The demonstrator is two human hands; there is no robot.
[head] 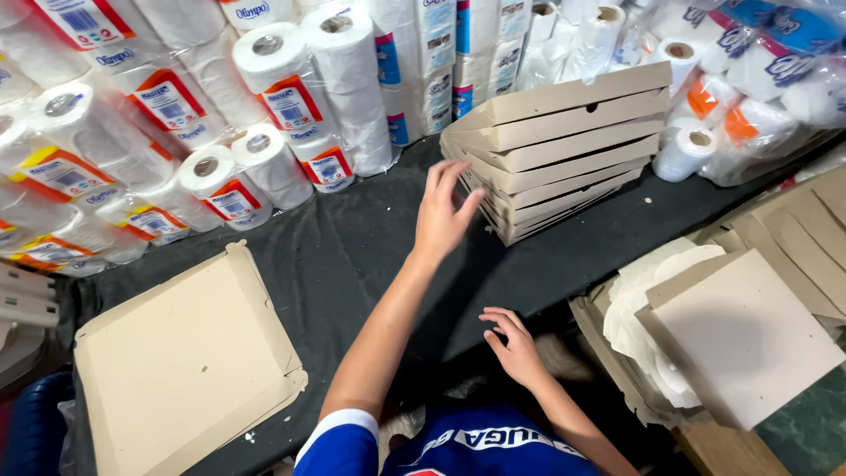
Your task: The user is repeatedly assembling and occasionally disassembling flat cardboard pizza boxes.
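Person in a blue short-sleeved shirt with white sleeve trim and white lettering; both forearms and hands bare.

Premises present as a stockroom or packing area serving a takeaway food trade. Evidence: bulk wrapped paper rolls (176, 115) piled along the back, a stack of folded cardboard boxes (560, 145), and unfolded box blanks (749, 335) beside a dark-covered worktable (352, 247).

Wrapped paper rolls (167, 106) pile up at back left, white with red, orange and blue labels. Stacked tan boxes (564, 145) sit mid-counter; more blue-printed roll packs (758, 53) are at right.
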